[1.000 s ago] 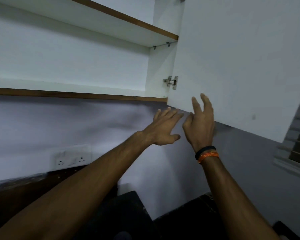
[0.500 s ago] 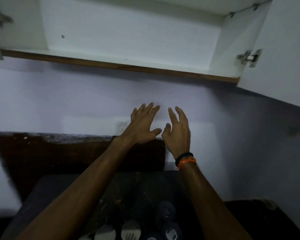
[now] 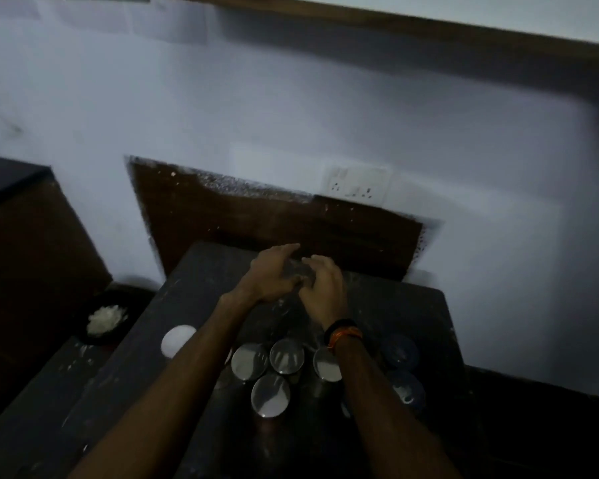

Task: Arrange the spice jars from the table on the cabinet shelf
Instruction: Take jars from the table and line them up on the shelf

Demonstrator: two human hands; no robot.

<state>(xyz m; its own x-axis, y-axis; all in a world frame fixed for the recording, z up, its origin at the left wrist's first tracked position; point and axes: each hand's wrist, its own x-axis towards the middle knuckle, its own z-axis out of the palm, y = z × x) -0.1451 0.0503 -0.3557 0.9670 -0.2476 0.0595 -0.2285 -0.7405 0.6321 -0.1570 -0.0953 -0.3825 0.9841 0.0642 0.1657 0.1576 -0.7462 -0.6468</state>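
Both hands — left hand (image 3: pixel 274 278) and right hand (image 3: pixel 324 288) — cup something blurred over the dark surface (image 3: pixel 412 305), grip unclear, while spice jars (image 3: pixel 286 356) cluster nearer, under the forearms.

Spice jars (image 3: pixel 272 371) crowd table (image 3: pixel 426 316) front; back strip bare.

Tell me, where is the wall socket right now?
The wall socket sits on the pale wall right of centre, above the dark table, beyond both hands.
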